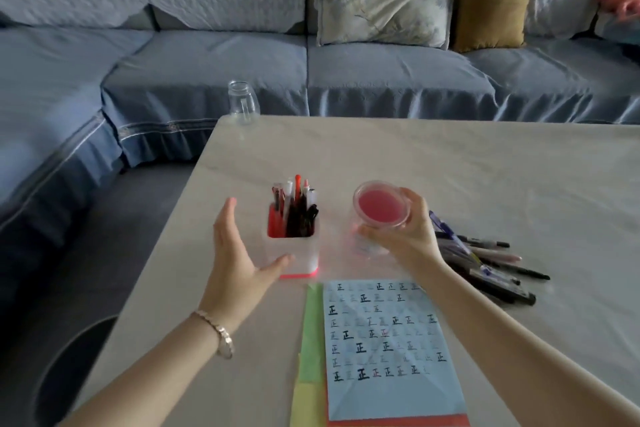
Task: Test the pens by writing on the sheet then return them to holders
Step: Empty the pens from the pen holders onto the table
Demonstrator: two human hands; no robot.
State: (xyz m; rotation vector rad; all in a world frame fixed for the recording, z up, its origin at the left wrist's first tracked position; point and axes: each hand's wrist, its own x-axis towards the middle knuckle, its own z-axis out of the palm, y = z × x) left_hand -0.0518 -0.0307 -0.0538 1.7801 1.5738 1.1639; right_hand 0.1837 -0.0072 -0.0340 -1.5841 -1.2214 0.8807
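Clear round holder [381,215], empty, gripped in the right hand [405,236] just left of loose pens [491,267], likely readied for them; left hand [235,253] spread open, thumb steadying the full square holder [294,253]; marked sheet [381,350] lies between the forearms.

A square white holder [301,253] stands full of upright pens [294,211]. Beside it a clear round holder [381,208] tilts, its pink base showing. Loose pens [495,270] lie heaped by the blue written-on sheet [384,388].
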